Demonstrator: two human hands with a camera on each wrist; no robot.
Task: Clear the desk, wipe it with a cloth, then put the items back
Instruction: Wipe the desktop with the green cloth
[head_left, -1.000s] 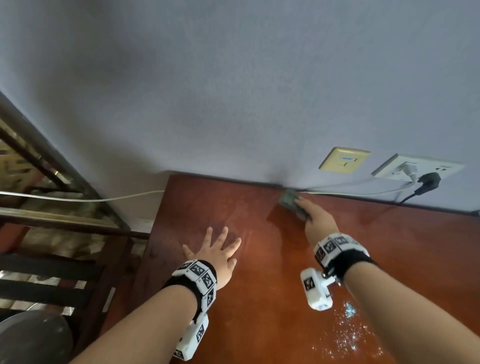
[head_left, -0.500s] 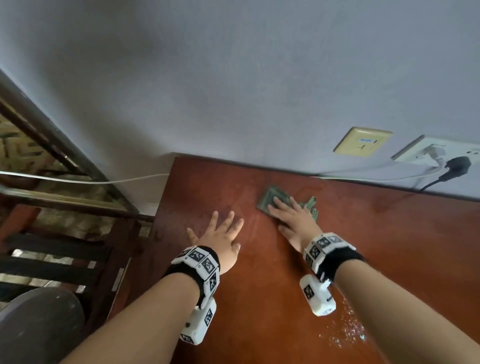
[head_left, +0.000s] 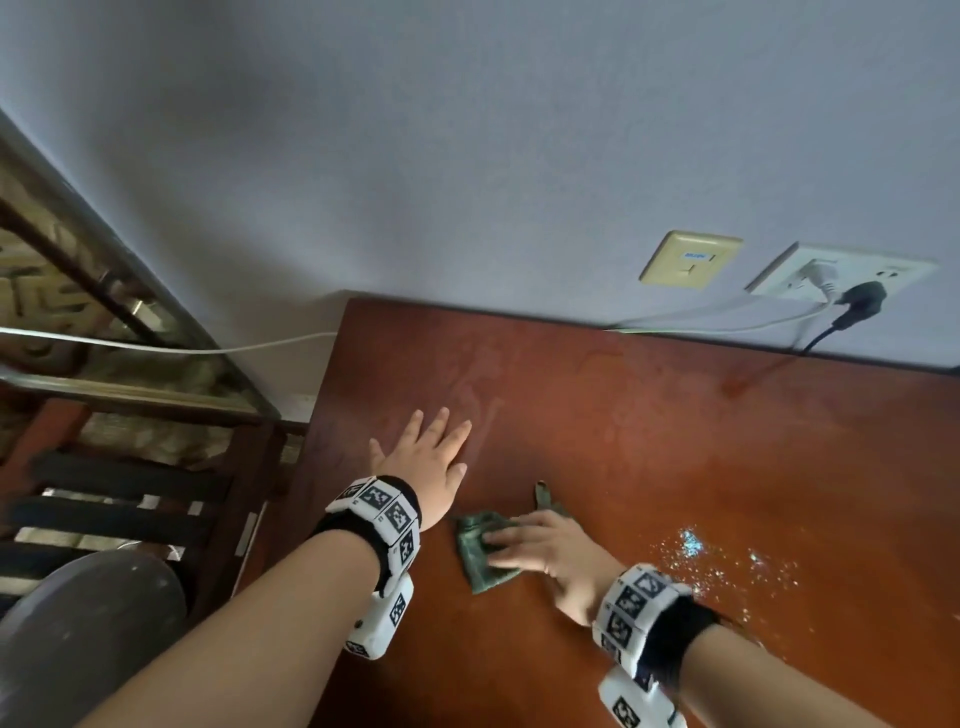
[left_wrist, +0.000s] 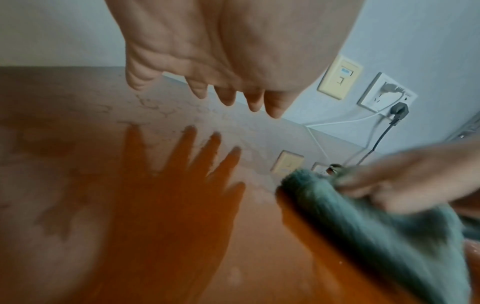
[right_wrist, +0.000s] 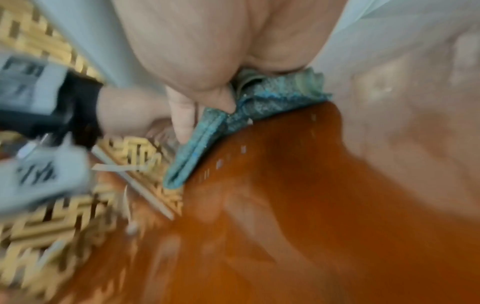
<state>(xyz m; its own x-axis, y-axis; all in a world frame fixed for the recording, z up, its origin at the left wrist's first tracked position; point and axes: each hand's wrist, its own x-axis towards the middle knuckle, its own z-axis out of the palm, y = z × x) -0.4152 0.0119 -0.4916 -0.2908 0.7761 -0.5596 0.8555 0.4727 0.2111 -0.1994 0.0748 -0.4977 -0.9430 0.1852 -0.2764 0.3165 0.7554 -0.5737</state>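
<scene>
A reddish-brown desk (head_left: 675, 441) shows wet streaks across its top. A crumpled green cloth (head_left: 480, 551) lies on it near the front left. My right hand (head_left: 535, 551) presses flat on that cloth, fingers stretched out toward the left; in the right wrist view the cloth (right_wrist: 233, 115) bunches under the palm and the picture is blurred. My left hand (head_left: 426, 452) is spread with straight fingers over the desk near its left edge, holding nothing. In the left wrist view the left hand (left_wrist: 228, 96) hovers a little above its own reflection, beside the cloth (left_wrist: 363, 222).
A wall runs along the desk's far edge with a beige plate (head_left: 688, 258) and a white socket (head_left: 841, 275) holding a black plug (head_left: 860, 299); cables drop behind the desk. Left of the desk stands a dark wooden frame (head_left: 130, 493). Bright droplets (head_left: 727, 566) glint front right.
My right hand has dragged the cloth from the far edge by the wall back toward me and leftward. The left hand has stayed spread near the left edge.
</scene>
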